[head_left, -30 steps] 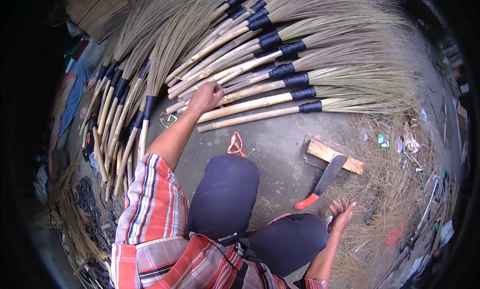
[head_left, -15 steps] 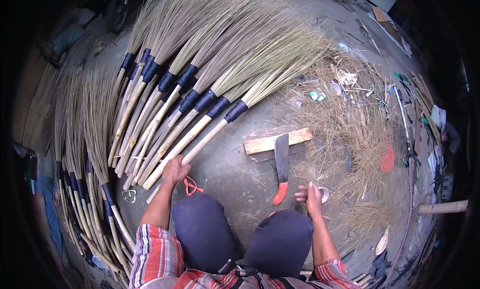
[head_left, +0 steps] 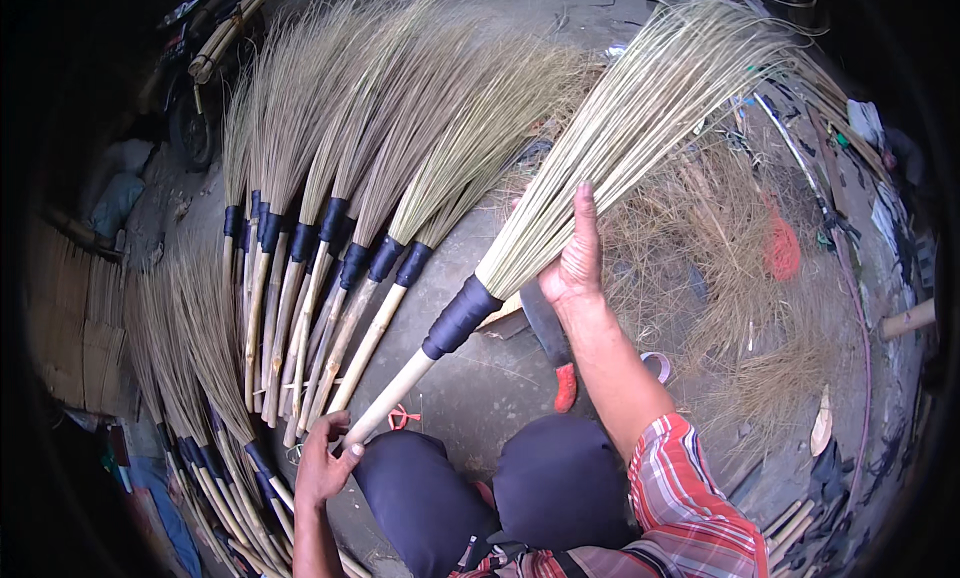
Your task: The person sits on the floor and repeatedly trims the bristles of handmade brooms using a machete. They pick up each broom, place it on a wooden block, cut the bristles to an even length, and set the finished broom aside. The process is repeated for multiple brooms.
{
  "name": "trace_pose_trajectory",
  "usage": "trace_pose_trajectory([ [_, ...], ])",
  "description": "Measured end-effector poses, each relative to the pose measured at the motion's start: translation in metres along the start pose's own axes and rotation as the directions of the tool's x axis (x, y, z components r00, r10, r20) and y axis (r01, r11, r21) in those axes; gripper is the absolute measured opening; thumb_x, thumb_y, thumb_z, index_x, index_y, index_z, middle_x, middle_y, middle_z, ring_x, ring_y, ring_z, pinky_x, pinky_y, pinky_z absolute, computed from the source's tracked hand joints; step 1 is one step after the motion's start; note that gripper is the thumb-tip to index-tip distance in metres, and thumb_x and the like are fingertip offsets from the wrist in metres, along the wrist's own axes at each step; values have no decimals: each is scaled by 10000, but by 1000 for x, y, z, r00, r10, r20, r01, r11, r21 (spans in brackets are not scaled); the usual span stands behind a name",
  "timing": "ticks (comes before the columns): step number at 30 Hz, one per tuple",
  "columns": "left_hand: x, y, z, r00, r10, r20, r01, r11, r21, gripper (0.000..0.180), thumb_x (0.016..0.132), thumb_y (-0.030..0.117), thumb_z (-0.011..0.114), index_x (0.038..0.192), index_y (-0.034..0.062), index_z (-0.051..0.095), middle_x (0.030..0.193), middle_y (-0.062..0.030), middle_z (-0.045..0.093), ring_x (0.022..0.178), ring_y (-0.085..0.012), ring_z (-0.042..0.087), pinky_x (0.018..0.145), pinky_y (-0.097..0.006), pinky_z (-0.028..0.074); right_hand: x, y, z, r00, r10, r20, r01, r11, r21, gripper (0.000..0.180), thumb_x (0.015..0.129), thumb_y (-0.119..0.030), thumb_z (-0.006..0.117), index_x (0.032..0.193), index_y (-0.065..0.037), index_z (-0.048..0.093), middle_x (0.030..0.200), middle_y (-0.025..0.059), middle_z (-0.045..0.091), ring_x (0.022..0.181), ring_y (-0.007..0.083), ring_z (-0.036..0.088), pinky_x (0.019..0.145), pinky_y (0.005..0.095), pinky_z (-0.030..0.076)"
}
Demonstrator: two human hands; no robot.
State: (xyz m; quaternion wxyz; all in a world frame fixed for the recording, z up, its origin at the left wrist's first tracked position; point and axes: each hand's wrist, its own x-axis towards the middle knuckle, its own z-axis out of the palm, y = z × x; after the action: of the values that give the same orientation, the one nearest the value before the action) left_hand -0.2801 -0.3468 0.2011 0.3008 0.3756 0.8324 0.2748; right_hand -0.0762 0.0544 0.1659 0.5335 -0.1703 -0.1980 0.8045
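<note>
A broom of pale grass bristles (head_left: 630,128), bound with a dark wrapped band (head_left: 461,319), slants up to the right in front of me. The lower end of its pale wooden handle (head_left: 395,399) lies between the thumb and fingers of my left hand (head_left: 325,460). My right hand (head_left: 575,260) cradles the bristles above the band, its thumb up along their side and its other fingers hidden behind them. Behind the broom, a machete (head_left: 543,323) with a red handle rests on a wooden block (head_left: 508,320), partly covered.
A fanned row of similar brooms (head_left: 385,260) lies on the floor to the left, with another bundle of brooms (head_left: 205,378) nearer me. Loose straw (head_left: 700,238) and a red mesh tangle (head_left: 782,240) litter the right. A tape roll (head_left: 656,366) sits near my right forearm.
The rightmost broom has been raised off the floor and drawn toward me. My right hand has moved from beside my knee up to its bristles; my left stays at the handle end.
</note>
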Motion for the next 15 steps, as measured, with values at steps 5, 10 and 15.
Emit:
trace_pose_trajectory([
  [5, 102, 102, 21, 969, 243, 39, -232, 955, -183, 842, 956, 563, 651, 1528, -5, 408, 1453, -254, 552, 1313, -325, 573, 1115, -453, 440, -42, 38, 1, 986, 158, -55, -161, 985, -63, 640, 917, -496, 782, 1317, -53, 552, 1115, 72, 680, 1053, 222, 696, 926, 420, 625],
  [10, 204, 251, 64, 908, 210, 362, -197, 978, -74, 1333, 731, 803, 750, 1555, -140, 291, 1528, -369, 433, 1453, -415, 439, 1206, -466, 351, -91, 67, 18, 912, 346, 221, -297, 927, -228, 758, 949, -258, 798, 1520, -26, 358, 1415, 114, 555, 1317, 207, 548, 1134, 413, 460],
  [15, 231, 304, 102, 883, 214, 418, -242, 970, 16, 503, 853, 373, 779, 1015, -99, 717, 841, -178, 754, 819, -275, 738, 779, -407, 581, -97, 61, -2, 674, 566, 474, -103, 707, -699, 982, 909, -452, 806, 1594, 1, 268, 1554, 173, 449, 1453, 273, 436, 1211, 452, 338],
])
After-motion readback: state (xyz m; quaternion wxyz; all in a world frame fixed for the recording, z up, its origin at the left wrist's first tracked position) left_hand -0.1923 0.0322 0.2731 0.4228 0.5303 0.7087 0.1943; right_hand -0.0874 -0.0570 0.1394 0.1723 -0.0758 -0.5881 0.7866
